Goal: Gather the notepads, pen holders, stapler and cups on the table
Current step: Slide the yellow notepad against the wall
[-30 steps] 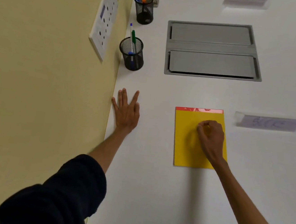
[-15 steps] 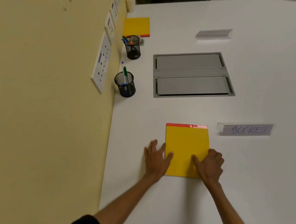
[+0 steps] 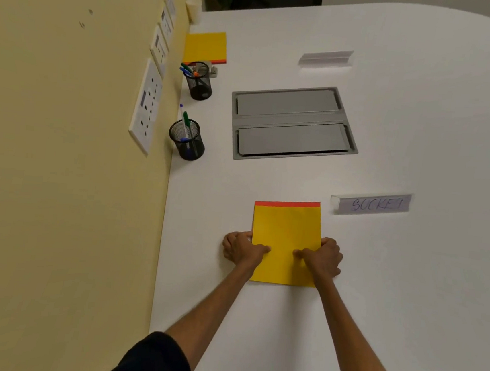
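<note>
Table (image 3: 407, 290): smooth white surface, matt; near notepad (image 3: 286, 234): matt yellow paper, red binding strip; near pen holder (image 3: 188, 142) and far pen holder (image 3: 201, 84): black wire mesh. Recessed hatch (image 3: 291, 124): grey metal, satin finish; label holder (image 3: 370, 204): clear glossy plastic.

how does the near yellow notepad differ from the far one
The near notepad is gripped at its sides by the left hand and right hand; the far notepad is untouched. The near notepad's red strip is on its far edge, the far notepad's on its near edge. Both are yellow.
</note>
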Action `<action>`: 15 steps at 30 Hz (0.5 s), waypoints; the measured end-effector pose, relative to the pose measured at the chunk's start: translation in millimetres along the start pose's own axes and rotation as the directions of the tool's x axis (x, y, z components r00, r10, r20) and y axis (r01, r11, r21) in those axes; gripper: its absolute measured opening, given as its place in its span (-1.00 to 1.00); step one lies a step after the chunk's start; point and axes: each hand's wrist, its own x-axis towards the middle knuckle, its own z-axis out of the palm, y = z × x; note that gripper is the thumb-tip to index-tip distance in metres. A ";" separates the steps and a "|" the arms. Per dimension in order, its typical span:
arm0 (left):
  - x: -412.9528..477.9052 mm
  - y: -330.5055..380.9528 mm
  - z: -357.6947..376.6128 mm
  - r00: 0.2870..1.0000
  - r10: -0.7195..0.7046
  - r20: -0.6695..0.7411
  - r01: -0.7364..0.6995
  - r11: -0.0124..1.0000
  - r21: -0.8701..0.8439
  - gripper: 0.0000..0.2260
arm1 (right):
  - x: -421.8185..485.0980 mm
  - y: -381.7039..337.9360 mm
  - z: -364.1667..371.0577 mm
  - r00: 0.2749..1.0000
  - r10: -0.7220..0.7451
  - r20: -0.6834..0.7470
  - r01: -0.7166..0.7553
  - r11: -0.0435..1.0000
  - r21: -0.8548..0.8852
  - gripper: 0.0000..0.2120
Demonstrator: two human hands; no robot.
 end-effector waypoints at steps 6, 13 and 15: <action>-37.1 18.8 -21.2 0.999 0.033 0.004 -0.032 0.995 -0.089 -0.54 | -12.7 29.5 -1.4 0.984 -0.177 0.021 0.175 0.980 0.091 -0.35; -49.1 21.5 -31.9 0.992 0.118 0.034 -0.101 0.943 -0.319 -0.54 | -26.0 29.3 -5.0 0.961 -0.265 0.075 0.232 0.927 0.295 -0.39; -50.6 23.7 -39.7 0.984 0.174 -0.034 -0.175 0.921 -0.347 -0.52 | -29.4 20.0 0.6 0.955 -0.295 0.032 0.270 0.909 0.318 -0.43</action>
